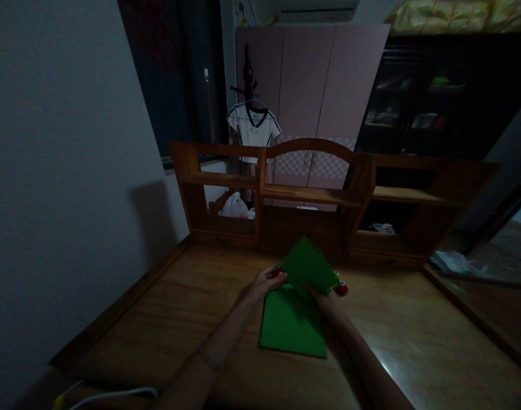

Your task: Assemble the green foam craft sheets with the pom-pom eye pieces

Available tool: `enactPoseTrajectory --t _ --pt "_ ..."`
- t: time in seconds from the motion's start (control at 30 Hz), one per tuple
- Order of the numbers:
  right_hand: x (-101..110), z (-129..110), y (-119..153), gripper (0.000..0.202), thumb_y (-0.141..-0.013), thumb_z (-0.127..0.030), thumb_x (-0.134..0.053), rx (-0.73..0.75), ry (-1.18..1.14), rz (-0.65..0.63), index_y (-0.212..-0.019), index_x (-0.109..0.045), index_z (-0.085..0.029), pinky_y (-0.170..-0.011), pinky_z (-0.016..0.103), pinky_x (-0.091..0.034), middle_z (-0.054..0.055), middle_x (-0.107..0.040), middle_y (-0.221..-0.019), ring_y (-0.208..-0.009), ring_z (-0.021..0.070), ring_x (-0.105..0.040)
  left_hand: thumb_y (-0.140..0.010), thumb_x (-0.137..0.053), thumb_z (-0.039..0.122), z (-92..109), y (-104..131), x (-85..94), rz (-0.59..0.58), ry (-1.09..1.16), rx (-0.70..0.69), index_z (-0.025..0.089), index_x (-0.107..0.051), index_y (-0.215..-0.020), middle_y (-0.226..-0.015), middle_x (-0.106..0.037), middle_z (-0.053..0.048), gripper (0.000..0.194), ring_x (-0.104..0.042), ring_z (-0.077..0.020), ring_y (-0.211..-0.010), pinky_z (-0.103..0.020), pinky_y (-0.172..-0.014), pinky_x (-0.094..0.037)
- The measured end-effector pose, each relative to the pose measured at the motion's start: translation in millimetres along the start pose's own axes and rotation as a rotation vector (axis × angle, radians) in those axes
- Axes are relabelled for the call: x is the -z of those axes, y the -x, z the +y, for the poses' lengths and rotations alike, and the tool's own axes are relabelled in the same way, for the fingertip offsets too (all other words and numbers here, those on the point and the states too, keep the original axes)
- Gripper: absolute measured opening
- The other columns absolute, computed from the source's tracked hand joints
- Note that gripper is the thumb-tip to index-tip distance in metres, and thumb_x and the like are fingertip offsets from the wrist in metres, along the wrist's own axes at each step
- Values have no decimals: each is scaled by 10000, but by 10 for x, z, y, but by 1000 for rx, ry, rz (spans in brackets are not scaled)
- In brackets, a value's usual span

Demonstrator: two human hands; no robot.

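Note:
A flat green panel (308, 263) is held up at a tilt, with stitch-like marks along its upper edges. My left hand (264, 285) is closed on its left corner, where a small red piece (279, 273) shows by the fingers. My right hand (328, 302) grips the lower right part of the same panel, its thumb or finger lying across the face. Beyond that hand a red piece with white eye-like dots (341, 288) sticks out at the panel's right corner. Below, a second green panel (292, 327) lies flat; whether the two are joined is hidden.
Both hands are over a wooden bed board (192, 296) with a raised rim. A wooden shelf unit (311, 196) stands across its far end, and a white wall (72, 171) runs along the left. A white cable (115, 393) lies at the lower left.

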State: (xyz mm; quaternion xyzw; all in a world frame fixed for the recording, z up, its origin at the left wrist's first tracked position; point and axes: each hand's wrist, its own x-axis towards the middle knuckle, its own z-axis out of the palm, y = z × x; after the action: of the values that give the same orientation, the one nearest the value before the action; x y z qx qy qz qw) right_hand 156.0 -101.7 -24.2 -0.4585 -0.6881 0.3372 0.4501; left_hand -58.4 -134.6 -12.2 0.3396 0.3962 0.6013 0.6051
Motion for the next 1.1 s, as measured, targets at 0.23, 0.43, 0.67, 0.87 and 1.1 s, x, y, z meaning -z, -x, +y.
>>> enactPoseTrajectory --t 0.23,0.43,0.67,0.87,1.1 --pt "10 -60 3 669 -753 -522 -616 -42 -13 -33 -1317 -485 -186 -1057 449 -361 116 -552 -1313 -1234 295 -487 -512 -884 292 -17 -15 -4 9 33 -14 89 -657 -952 -887 -671 -75 535 -657 -155 -749 -324 -817 -537" --pt "20 -75 6 670 -743 -530 -615 -36 -13 -25 -1309 -490 -195 -1053 444 -367 110 -551 -1315 -1237 294 -485 -531 -879 260 -16 1 -16 10 51 -3 120 -639 -969 -879 -663 -44 519 -653 -146 -784 -334 -861 -532" --pt "21 -118 25 623 -755 -542 -597 -86 -12 -41 -1274 -528 -205 -1046 443 -378 103 -568 -1296 -1227 300 -496 -573 -859 238 32 56 -14 -42 86 13 107 -664 -893 -884 -654 -54 397 -642 -155 -833 -351 -911 -509" --pt "29 -176 34 613 -737 -537 -611 -78 -7 -28 -1244 -561 -197 -1030 438 -394 106 -602 -1249 -1186 306 -529 -521 -877 255 45 67 -38 -13 45 11 111 -666 -842 -869 -657 -47 410 -646 -146 -796 -308 -859 -521" --pt "9 -140 35 590 -731 -533 -612 -75 -24 -2 -1211 -578 -193 -1005 443 -416 106 -621 -1219 -1156 304 -551 -482 -880 325 -54 -12 25 73 -219 -107 114 -643 -934 -849 -686 -82 552 -658 -179 -656 -304 -626 -548"
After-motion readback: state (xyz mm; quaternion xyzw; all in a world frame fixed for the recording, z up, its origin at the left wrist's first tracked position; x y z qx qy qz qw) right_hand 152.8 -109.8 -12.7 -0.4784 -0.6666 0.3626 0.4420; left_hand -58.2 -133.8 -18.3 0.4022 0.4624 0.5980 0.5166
